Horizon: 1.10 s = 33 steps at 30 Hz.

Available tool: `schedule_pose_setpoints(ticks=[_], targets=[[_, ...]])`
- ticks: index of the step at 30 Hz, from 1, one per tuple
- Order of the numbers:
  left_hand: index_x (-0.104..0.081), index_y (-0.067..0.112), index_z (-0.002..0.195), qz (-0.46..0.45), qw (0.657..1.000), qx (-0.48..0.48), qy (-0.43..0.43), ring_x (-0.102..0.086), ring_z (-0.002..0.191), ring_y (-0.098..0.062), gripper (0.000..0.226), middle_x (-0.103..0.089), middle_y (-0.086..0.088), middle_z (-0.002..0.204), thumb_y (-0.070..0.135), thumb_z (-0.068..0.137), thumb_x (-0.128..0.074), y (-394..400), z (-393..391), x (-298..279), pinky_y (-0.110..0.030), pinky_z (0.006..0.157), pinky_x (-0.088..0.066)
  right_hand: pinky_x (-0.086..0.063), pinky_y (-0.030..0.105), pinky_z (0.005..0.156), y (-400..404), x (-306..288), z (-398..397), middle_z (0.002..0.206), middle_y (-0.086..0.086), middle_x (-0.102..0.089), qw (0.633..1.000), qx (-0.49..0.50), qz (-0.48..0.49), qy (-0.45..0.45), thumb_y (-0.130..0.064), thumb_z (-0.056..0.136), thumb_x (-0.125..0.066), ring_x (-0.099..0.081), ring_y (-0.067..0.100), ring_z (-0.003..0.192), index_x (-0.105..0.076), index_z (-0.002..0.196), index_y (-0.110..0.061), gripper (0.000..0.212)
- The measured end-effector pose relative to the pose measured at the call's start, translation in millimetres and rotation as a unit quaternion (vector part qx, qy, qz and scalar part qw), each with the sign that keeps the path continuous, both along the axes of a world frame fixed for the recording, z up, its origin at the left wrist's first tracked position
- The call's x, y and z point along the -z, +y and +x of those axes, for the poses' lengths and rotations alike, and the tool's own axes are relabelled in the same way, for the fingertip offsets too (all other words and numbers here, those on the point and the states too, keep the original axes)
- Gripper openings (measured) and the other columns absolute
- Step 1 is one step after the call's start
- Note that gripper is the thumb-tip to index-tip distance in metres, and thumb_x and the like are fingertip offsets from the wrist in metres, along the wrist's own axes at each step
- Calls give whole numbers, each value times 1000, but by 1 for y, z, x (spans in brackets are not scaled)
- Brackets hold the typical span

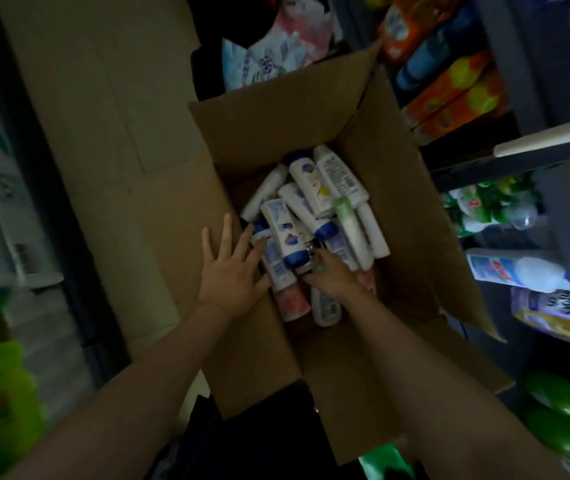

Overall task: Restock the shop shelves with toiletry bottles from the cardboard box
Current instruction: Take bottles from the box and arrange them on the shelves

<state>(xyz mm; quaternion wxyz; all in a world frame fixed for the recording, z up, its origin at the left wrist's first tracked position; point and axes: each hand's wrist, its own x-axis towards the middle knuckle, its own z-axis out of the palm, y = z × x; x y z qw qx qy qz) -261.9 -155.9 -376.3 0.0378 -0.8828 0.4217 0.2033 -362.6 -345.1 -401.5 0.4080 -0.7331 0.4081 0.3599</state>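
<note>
You're looking down a dim, narrow aisle with a pale floor (110, 109). On your right, dark shelving (546, 140) holds orange packets (456, 95) up top, green packs (484, 202) below. On your left, a glass-fronted cabinet (3, 202) blurs past, and a floral bag (273, 53) lies at the far end

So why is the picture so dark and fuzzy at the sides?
Head view: the light is dim; the bottles in the cardboard box are the brightest, sharpest part; the shelf goods at the edges smear with blur, and the wide lens bends the straight lines.
</note>
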Motion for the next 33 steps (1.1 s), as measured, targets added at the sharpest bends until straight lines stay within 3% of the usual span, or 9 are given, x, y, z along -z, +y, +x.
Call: schedule_pose_setpoints(ticks=[5, 10, 13, 17, 20, 23, 27, 29, 33], targets=[[-48, 26, 144, -25, 1000, -8, -6, -2, 151, -39, 70, -35, -7, 158, 63, 89, -29, 0, -2, 4, -64, 115, 7, -42, 44, 99, 28, 25, 18, 128, 10, -56, 990, 35, -132, -22, -74, 72, -61, -46, 33, 123, -56, 127, -15, 80], [-52, 25, 141, -22, 1000, -7, -13, -2, 151, -39, 69, -36, -7, 158, 62, 87, -29, 2, -2, 7, -64, 116, 6, -51, 31, 83, 33, 37, 28, 124, 7, -64, 985, 156, -60, -41, -55, 72, -76, -62, 26, 108, -55, 128, -10, 74], [-51, 25, 142, -17, 1000, -5, -14, -2, 151, -39, 69, -36, -7, 157, 62, 87, -31, 2, -1, 7, -65, 116, 5, -52, 38, 93, 29, 34, 28, 130, 7, -58, 961, 267, -23, -74, -35, 78, -78, -59, 26, 112, -43, 135, -10, 72], [-22, 26, 156, -2, 1000, -25, 14, 6, 152, -35, 80, -24, -3, 163, 65, 86, -29, -1, 1, -3, -62, 116, 9, -52, 41, 93, 18, 12, 31, 122, 7, -61, 964, 258, -34, -59, -39, 81, -73, -60, 25, 106, -54, 127, -10, 57], [-8, 30, 157, -76, 988, -99, 92, 1, 153, -28, 86, -15, -2, 165, 54, 88, -53, -10, 6, -29, -55, 120, 7, -53, 38, 86, 3, -30, 23, 113, 3, -63, 945, 306, 3, -116, -36, 80, -76, -60, 19, 96, -58, 112, -15, 42], [-21, 29, 156, -186, 950, -162, 190, -4, 152, -21, 84, -13, -1, 165, 40, 86, -67, -29, 6, -75, -49, 122, -4, -54, 31, 77, -14, -95, 0, 110, 1, -67, 937, 290, 65, -182, -36, 76, -79, -65, 15, 93, -62, 113, -19, 44], [-53, 27, 137, -217, 953, -89, 194, -40, 138, -14, 66, -51, 6, 144, 52, 78, -72, -69, -11, -156, -45, 120, -20, -56, 24, 65, -35, -199, -45, 99, -1, -74, 889, 304, 128, -318, -17, 80, -78, -71, 13, 85, -68, 102, -21, 24], [-64, 17, 119, -237, 933, -53, 264, -60, 102, 3, 52, -67, 5, 111, 47, 79, -76, -92, -31, -209, -27, 94, -46, -54, 29, 63, -44, -253, -72, 90, 1, -75, 866, 304, 105, -383, -22, 76, -81, -69, 15, 76, -72, 95, -20, 21], [-70, 15, 99, -292, 841, -27, 454, -62, 72, 5, 13, -72, 6, 83, 18, 87, -73, -131, -110, -318, -17, 67, -48, -43, 24, 48, -59, -362, -150, 71, 9, -65, 815, 324, 47, -478, -25, 80, -76, -56, 13, 53, -70, 84, -16, 12]])
